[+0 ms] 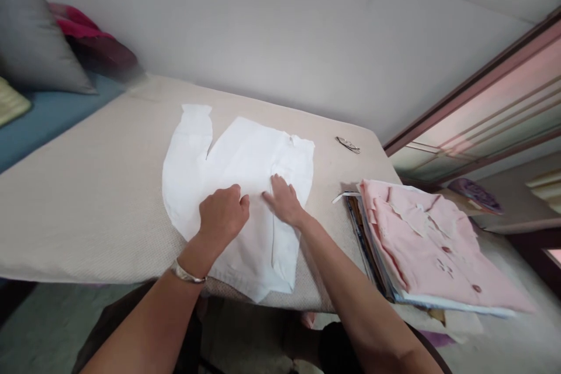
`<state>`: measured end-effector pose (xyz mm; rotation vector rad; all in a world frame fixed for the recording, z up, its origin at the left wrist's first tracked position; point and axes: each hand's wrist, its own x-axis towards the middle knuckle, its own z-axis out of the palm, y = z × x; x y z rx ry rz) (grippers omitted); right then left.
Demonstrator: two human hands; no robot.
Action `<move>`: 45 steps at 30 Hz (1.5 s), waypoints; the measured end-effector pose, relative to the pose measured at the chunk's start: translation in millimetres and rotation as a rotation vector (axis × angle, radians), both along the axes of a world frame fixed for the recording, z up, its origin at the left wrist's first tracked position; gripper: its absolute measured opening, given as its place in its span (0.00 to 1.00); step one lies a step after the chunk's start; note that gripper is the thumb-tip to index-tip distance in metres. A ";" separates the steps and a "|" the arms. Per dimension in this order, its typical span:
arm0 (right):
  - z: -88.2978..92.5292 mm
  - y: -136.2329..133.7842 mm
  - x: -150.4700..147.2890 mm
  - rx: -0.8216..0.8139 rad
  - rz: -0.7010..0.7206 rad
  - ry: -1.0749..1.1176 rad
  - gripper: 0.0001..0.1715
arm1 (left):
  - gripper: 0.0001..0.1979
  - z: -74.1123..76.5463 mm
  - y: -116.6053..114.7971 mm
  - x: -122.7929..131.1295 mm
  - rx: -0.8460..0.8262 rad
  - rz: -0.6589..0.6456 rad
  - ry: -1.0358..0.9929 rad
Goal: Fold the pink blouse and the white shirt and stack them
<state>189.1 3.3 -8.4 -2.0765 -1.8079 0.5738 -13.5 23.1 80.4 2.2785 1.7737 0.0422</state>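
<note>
A white shirt lies on the covered bed, one sleeve stretched out at its left and its right side folded inward. My left hand, with a silver bangle at the wrist, rests on the middle of the shirt. Its fingers are curled into a loose fist, and the cloth around it looks flat, not bunched. Beside it, my right hand lies on the folded part near a long edge in the cloth. Its fingers are extended, with the thumb apart.
A stack of folded clothes, topped by a pink garment, sits at the right. Eyeglasses lie near the bed's far right corner. A grey pillow and dark red cloth are at the far left. A wall borders the bed behind.
</note>
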 end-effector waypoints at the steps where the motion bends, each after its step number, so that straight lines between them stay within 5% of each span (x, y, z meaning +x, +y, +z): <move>1: 10.6 -3.2 3.9 0.029 -0.037 0.071 0.45 | 0.15 -0.7 3.5 -2.0 -0.007 0.015 -0.030; 6: 52.3 -70.5 -12.8 0.090 -0.174 -0.062 0.32 | 0.11 -19.4 15.6 9.5 -0.079 -0.042 -0.255; 10: 46.1 -132.3 -51.6 -0.046 0.054 -0.275 0.19 | 0.13 -49.6 12.0 36.1 -0.261 -0.112 -0.498; 13: 37.0 -143.9 -59.5 -0.091 0.114 -0.323 0.13 | 0.22 -67.5 -1.7 50.8 -0.249 -0.331 -0.621; 16: 35.0 -141.4 -52.6 -0.126 0.194 -0.287 0.14 | 0.22 -74.4 -19.1 54.9 -0.077 -0.555 -0.395; 21: 37.2 -144.8 -42.8 -0.102 0.222 -0.145 0.14 | 0.19 -66.7 -27.1 50.4 0.103 -0.543 -0.136; 26: 35.3 -97.9 -5.0 0.036 -0.114 0.071 0.16 | 0.13 -54.6 -27.1 58.2 0.097 -0.438 -0.190; 30: 34.3 -9.3 62.5 0.077 -0.540 -0.021 0.14 | 0.11 -62.7 -56.8 68.0 0.240 -0.690 -0.188; 33: 28.6 48.2 104.4 0.002 -0.695 -0.066 0.21 | 0.11 -79.7 -79.0 70.5 0.287 -0.828 -0.128; 37: 15.5 83.3 128.8 -0.071 -0.758 -0.091 0.16 | 0.13 -97.4 -88.7 68.4 0.333 -0.822 -0.069; 45: 17.9 91.6 134.9 0.076 -0.685 -0.173 0.12 | 0.22 -107.2 -91.1 64.3 0.457 -0.759 -0.060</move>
